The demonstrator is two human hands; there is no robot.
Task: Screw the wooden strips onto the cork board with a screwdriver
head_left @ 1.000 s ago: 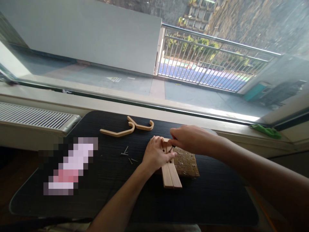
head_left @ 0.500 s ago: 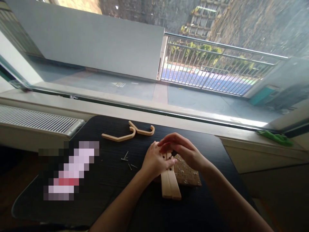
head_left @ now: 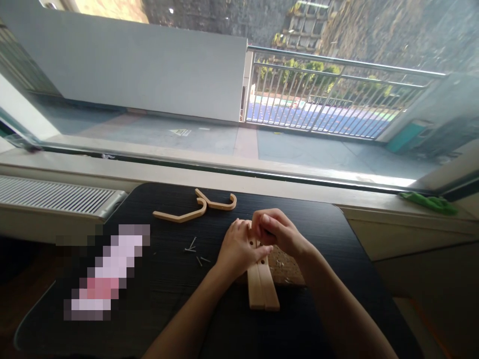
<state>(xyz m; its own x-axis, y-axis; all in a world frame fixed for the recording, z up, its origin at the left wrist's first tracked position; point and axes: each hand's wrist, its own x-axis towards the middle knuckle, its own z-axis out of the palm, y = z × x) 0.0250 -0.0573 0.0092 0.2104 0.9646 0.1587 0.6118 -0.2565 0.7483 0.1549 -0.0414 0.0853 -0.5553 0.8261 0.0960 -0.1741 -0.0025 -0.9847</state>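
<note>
At far left, a white radiator (head_left: 60,199) stands beside a dark surface (head_left: 157,289) with rounded corners. On the left part of the surface, a pixelated patch (head_left: 116,264) conceals whatever lies beneath it. Next, toward the far edge, are two bent wooden hooks: the left hook (head_left: 180,218) and the right hook (head_left: 221,205), their adjoining parts close together. Nearer and slightly right lie a few thin metal fasteners (head_left: 192,243), grouped in two small clusters.

The left hand (head_left: 239,247) lies palm down over two pale wooden strips (head_left: 257,286), clasping them, with the fingers toward their far end and the thumb extended across to the right. The strips lie side by side across a brown block (head_left: 285,267), near ends projecting toward the viewer; a dark hole shows in each. The right hand (head_left: 277,232) is above the strips' far part, close to the left, its fingers curled inward and thumb bent; whether it grips anything cannot be told. The block, flecked with pale spots, is partly hidden by hands and strips. At far right, a green cloth (head_left: 428,203) rests on the sill (head_left: 368,207).
</note>
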